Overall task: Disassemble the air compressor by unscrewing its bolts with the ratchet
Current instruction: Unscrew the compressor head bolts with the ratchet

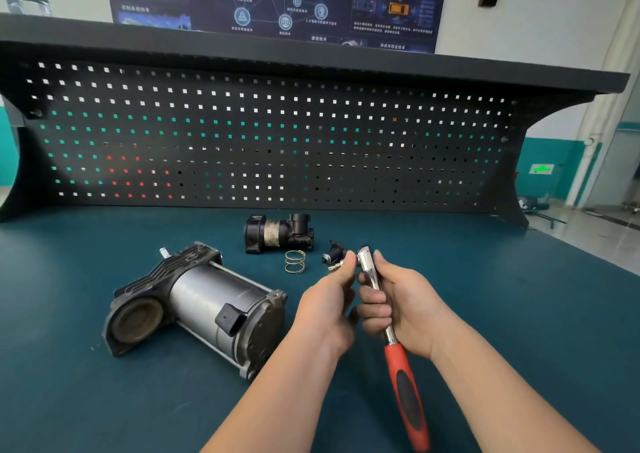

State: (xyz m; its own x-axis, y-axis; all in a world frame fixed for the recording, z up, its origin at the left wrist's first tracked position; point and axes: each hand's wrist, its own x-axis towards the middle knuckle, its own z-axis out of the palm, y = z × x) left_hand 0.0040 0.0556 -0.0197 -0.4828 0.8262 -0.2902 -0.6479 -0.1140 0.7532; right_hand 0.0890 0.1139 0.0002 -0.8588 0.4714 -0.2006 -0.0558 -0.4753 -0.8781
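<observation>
Workbench (485,314), mid-desk: both hands on ratchet (372,276).
We note left hand (325,300) pinching its head, right hand (401,307) gripping the shaft; small loose parts (334,255) near the back edge risk scattering.

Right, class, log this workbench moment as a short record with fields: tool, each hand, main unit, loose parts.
tool: ratchet, red handle, held above the bench
right hand: grips the chrome shaft
left hand: fingers at the ratchet head; what they pinch cannot be told
main unit: air compressor lying on its side, untouched
loose parts: black valve housing, spring, small fitting
surface: green bench mat
</observation>
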